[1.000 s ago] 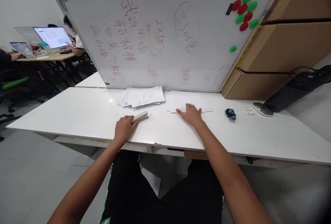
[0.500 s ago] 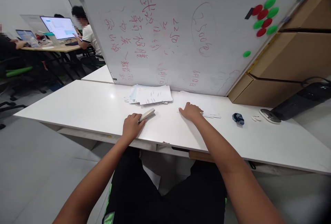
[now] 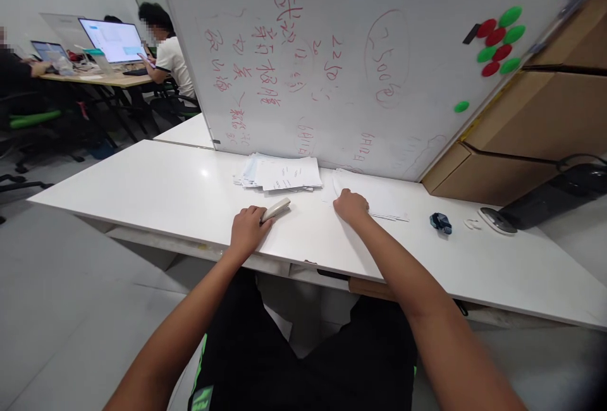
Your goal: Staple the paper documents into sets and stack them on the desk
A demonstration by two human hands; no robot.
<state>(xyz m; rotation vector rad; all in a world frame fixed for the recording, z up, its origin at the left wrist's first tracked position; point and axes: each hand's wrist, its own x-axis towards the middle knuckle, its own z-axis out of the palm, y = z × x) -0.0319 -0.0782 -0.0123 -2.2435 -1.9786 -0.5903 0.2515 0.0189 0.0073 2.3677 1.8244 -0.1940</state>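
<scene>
My left hand (image 3: 248, 229) is wrapped around a pale beige stapler (image 3: 277, 209), which points away to the right over the white desk. My right hand (image 3: 351, 206) is pinched closed at the left edge of a low stack of white paper (image 3: 385, 198). One sheet's edge bends up beside its fingers. Part of that stack is hidden behind the hand. Between and beyond both hands lies a thicker, uneven pile of printed papers (image 3: 288, 172), touched by neither.
A whiteboard (image 3: 332, 69) with red writing and round magnets stands along the back of the desk (image 3: 156, 174). To the right are cardboard boxes (image 3: 516, 114), a dark blue crumpled item (image 3: 441, 223), a computer mouse (image 3: 497, 220) and a dark bottle (image 3: 557, 191). People sit at another desk, far left.
My right hand's fingers have closed on the paper, and a sheet's edge now bends up. My left hand keeps the stapler. The whole view has shifted slightly.
</scene>
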